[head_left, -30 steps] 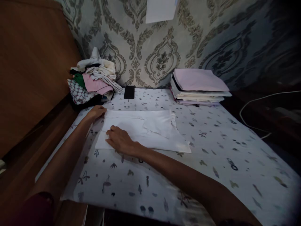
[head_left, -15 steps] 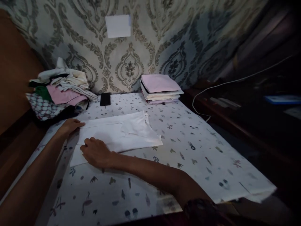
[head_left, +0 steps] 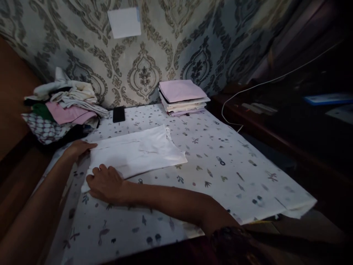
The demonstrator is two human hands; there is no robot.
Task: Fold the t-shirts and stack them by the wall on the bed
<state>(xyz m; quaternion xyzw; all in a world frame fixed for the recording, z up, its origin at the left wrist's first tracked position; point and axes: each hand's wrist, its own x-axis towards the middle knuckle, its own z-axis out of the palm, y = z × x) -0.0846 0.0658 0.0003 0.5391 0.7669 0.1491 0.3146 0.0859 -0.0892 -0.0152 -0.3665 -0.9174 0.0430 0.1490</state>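
Note:
A white garment (head_left: 135, 151) lies folded lengthwise on the patterned sheet (head_left: 226, 176), its narrower, uneven end pointing right. My left hand (head_left: 79, 148) pinches the garment's far left corner between thumb and fingers. At the near left corner, my right hand (head_left: 106, 182) is closed with curled fingers on the cloth's edge. The fabric between both hands is slightly bunched at the left end.
A loose heap of clothes (head_left: 68, 110) sits at the back left, beside a black phone (head_left: 118, 114). Folded clothes (head_left: 184, 96) are stacked by the wall. A white cable (head_left: 256, 85) runs across the dark furniture at the right.
My right hand has drawn the near left corner of the garment inward, so less cloth sticks out there. My left hand keeps its hold. The view has shifted slightly.

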